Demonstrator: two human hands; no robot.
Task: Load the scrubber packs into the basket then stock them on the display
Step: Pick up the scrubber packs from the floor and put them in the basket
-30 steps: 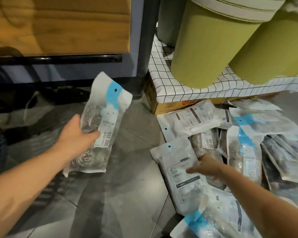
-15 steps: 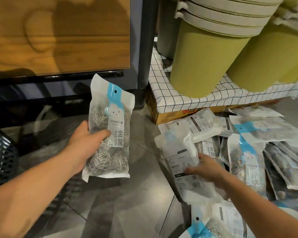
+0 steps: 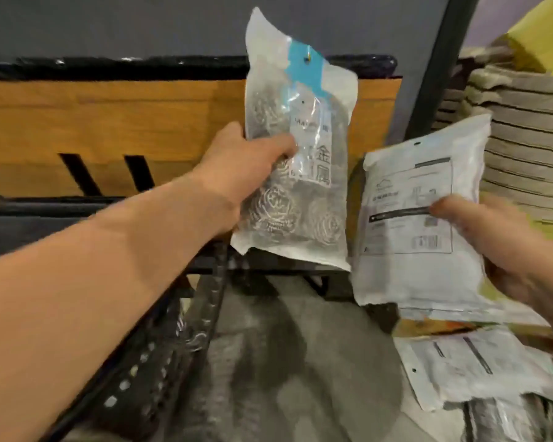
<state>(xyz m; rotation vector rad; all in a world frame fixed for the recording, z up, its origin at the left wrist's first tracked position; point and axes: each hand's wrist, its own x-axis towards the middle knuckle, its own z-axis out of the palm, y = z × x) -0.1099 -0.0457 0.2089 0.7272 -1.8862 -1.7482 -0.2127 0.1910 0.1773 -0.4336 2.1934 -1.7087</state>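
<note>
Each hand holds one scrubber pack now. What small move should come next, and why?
Probably lower the left hand and drop its pack into the black basket just below; the right hand grips a second pack to follow.

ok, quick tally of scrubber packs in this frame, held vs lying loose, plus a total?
Held: 2, the blue-header pack in the left hand and the label-side pack in the right hand.
Lying at lower right: 2 that show clearly, a white pack and a see-through pack; blur and the frame edge may hide more.
Total: at least 4.
</note>
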